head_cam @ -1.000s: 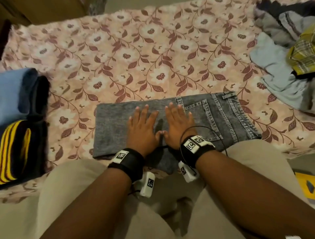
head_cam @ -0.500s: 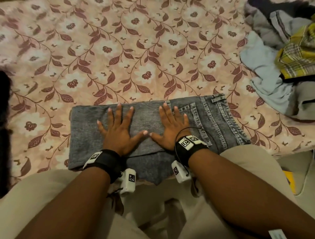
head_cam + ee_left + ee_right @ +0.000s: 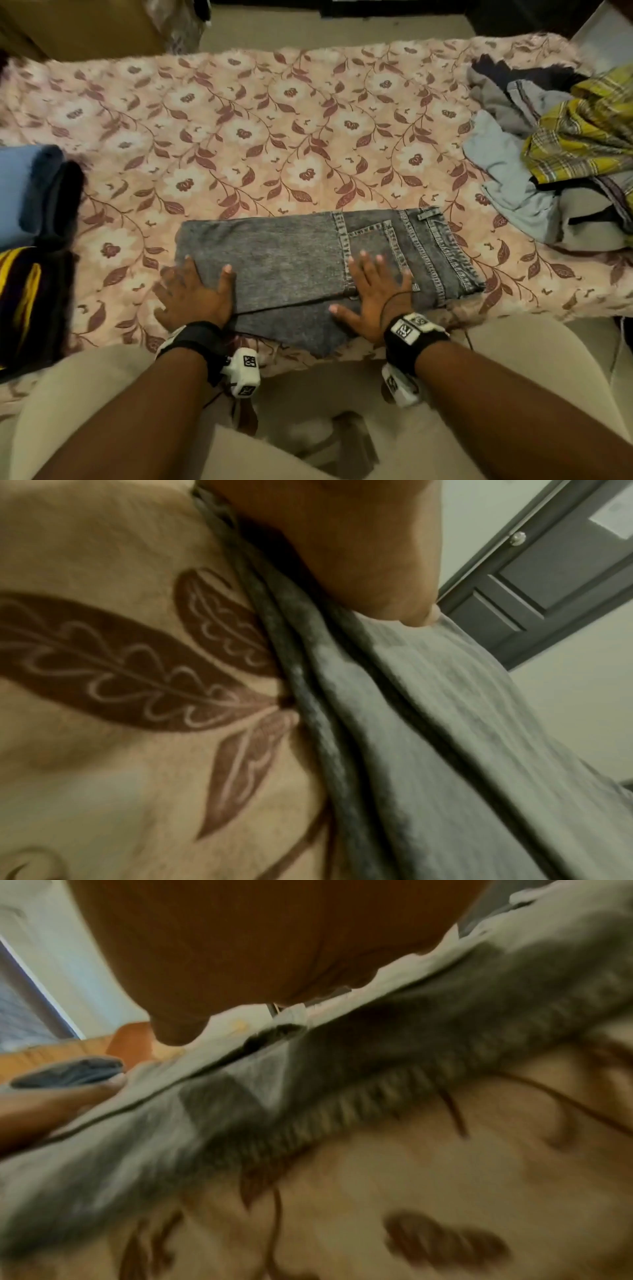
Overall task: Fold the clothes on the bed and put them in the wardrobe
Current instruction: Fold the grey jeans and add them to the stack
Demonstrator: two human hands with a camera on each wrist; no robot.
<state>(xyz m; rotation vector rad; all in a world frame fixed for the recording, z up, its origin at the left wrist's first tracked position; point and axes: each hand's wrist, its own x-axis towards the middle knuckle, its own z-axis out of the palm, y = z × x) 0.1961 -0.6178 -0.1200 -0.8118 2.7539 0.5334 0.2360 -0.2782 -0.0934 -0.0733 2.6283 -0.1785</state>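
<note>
A pair of grey jeans (image 3: 291, 260) lies folded flat on the floral bedspread (image 3: 274, 137), waistband to the right. My left hand (image 3: 191, 294) lies flat at the left end of the jeans, thumb on the denim, the other fingers spread on the bedspread beside it. My right hand (image 3: 373, 294) presses flat on the denim near the back pocket, fingers spread. In the left wrist view the jeans (image 3: 428, 723) show as stacked grey layers beneath my palm. The right wrist view is blurred, with the jeans (image 3: 342, 1074) as a grey band under my palm.
A stack of folded clothes lies at the left edge: a blue piece (image 3: 20, 192) and a black one with yellow stripes (image 3: 24, 301). A heap of unfolded clothes (image 3: 555, 150), one yellow plaid, lies at the right. A dark door (image 3: 555, 569) shows beyond the bed.
My hands have slid apart along the jeans: the left went to the left end, the right toward the back pocket. The head view has tilted up and back to the left.
</note>
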